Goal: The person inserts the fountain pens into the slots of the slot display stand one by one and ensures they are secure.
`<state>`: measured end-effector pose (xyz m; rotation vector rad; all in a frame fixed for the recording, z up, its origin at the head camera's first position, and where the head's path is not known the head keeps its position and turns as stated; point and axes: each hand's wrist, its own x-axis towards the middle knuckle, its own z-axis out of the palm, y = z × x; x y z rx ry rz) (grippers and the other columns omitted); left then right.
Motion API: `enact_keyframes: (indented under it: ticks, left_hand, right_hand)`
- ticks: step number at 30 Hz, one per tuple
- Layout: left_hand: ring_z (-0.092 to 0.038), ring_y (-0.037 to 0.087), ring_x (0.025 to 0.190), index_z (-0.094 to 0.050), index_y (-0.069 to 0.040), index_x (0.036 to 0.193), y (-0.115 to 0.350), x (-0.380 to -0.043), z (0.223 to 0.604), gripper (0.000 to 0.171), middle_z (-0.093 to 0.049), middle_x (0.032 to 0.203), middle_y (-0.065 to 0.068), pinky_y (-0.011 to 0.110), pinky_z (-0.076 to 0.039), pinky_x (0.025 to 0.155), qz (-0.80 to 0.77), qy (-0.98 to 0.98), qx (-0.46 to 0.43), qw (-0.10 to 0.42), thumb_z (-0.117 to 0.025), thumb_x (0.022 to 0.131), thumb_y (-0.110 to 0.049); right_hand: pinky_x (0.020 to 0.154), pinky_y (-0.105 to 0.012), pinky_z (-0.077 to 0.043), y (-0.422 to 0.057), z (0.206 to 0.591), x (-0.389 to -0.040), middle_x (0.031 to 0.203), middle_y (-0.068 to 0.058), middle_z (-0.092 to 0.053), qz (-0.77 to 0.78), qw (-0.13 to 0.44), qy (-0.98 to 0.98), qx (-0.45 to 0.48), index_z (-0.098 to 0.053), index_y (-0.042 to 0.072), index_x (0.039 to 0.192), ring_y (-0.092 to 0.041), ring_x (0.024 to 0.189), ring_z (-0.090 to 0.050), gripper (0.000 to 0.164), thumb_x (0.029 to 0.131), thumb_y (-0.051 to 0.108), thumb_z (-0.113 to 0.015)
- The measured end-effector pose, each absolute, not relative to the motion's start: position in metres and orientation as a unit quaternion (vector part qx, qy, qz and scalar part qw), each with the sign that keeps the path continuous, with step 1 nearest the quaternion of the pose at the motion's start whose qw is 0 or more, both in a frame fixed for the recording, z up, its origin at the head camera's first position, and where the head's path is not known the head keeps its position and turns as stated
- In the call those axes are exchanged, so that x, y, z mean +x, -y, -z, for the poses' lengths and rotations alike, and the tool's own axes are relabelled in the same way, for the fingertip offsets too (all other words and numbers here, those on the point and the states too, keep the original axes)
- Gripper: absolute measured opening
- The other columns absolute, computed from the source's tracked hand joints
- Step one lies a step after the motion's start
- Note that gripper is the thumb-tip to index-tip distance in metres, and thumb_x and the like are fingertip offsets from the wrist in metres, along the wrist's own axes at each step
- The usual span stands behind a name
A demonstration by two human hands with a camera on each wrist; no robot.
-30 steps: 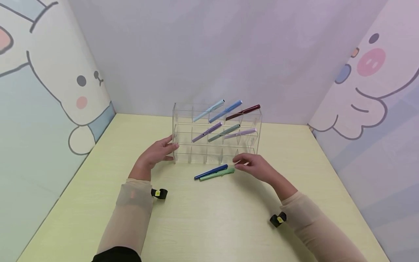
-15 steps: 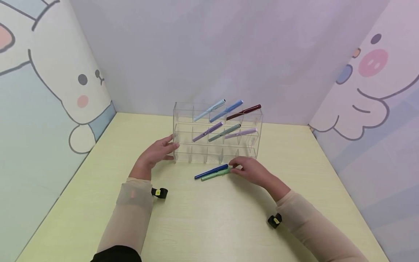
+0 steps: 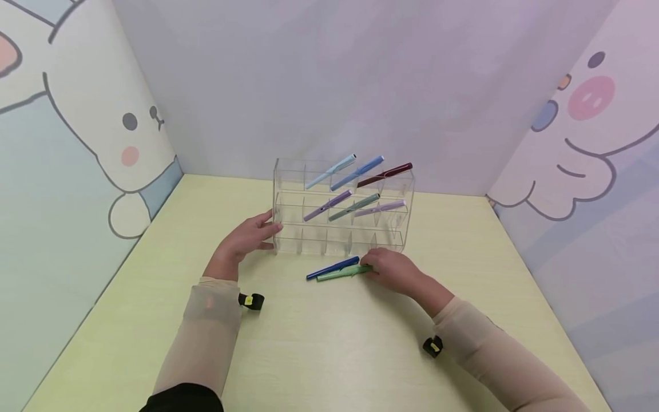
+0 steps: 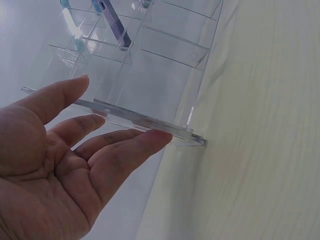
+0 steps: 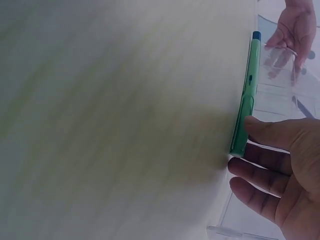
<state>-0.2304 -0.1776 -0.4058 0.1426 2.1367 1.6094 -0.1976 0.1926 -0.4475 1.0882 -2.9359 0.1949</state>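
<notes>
A clear acrylic pen rack (image 3: 314,243) with three tiers stands at the back of the table. My left hand (image 3: 251,236) holds its left side panel (image 4: 140,119), thumb over the edge and fingers against the outer face. In front of the rack, a light green pen (image 3: 336,275) and a dark blue pen (image 3: 329,269) lie side by side on the table. My right hand (image 3: 393,270) pinches the capped right end of the green pen; the right wrist view shows the thumb (image 5: 267,132) on it and a finger behind.
Light blue (image 3: 329,171), blue (image 3: 357,173) and dark red (image 3: 385,175) pens lean in the top tier. Purple (image 3: 327,206), grey-green (image 3: 354,207) and lilac (image 3: 381,209) pens lean in the middle tier. A wall (image 3: 329,86) rises behind the table (image 3: 329,355).
My right hand has moved left onto the green pen's end, and its fingers have closed on it. The left hand stays at the rack's side.
</notes>
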Motion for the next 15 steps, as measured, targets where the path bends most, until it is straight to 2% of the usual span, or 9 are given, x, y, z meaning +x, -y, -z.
enact_keyframes:
  ticks: [5,9,15]
  left_hand:
    - [-0.045,0.041,0.135,-0.009,-0.021,0.159,0.179,-0.234,0.411,0.071,-0.023,0.161,0.017,0.055,-0.036,0.112,-0.586,-0.775,0.050,0.229,-0.052,0.103,-0.031]
    - [-0.046,0.039,0.135,-0.009,-0.025,0.159,0.183,-0.242,0.424,0.072,-0.023,0.161,0.015,0.055,-0.038,0.111,-0.589,-0.775,0.052,0.223,-0.052,0.103,-0.034]
    - [-0.049,0.036,0.133,-0.012,-0.029,0.159,0.185,-0.246,0.433,0.074,-0.027,0.160,0.013,0.053,-0.043,0.108,-0.589,-0.777,0.057,0.216,-0.056,0.100,-0.041]
  right_hand:
    - [0.072,-0.028,-0.053,-0.190,0.449,-0.198,0.094,0.006,-0.064,-0.038,-0.003,0.937,0.349,-0.072,0.019,0.101,-0.010,0.083,-0.055,0.013,0.088,0.021,-0.075]
    - [0.068,-0.027,-0.050,-0.188,0.450,-0.197,0.088,0.006,-0.060,-0.031,-0.002,0.935,0.353,-0.072,0.018,0.095,-0.010,0.078,-0.050,0.007,0.088,0.020,-0.074]
    - [0.073,-0.030,-0.054,-0.189,0.450,-0.196,0.092,0.004,-0.062,-0.050,0.007,0.932,0.358,-0.072,0.016,0.098,-0.011,0.081,-0.053,0.009,0.088,0.016,-0.073]
